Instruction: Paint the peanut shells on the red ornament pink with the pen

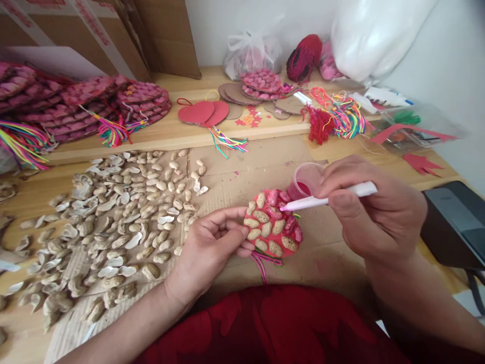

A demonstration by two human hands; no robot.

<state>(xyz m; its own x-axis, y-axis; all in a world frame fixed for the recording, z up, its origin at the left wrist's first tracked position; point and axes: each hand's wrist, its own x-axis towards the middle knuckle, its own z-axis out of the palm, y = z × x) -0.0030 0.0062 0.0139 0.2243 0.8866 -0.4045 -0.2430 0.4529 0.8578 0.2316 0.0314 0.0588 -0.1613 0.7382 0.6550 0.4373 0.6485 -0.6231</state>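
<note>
My left hand [223, 235] pinches the left edge of a round red disc [271, 237] covered in peanut shells. Shells on its upper right are painted pink; the others, such as one peanut shell [260, 216], keep their tan colour. Pink cords [261, 265] hang from the disc's lower edge. In my right hand [373, 212] is a slim white brush-like pen [308, 203], its pink tip at the painted shells. Just behind the disc stands a clear plastic cup [306, 177] with dark pink liquid, partly hidden by my right fingers.
Loose peanut shells [125, 202] spread over the cardboard [235, 177] at left. Stacks of pink shell discs [91, 103], red discs [204, 112], tassels [346, 114] and yarn [305, 55] line the raised shelf. A black device [456, 222] lies at right.
</note>
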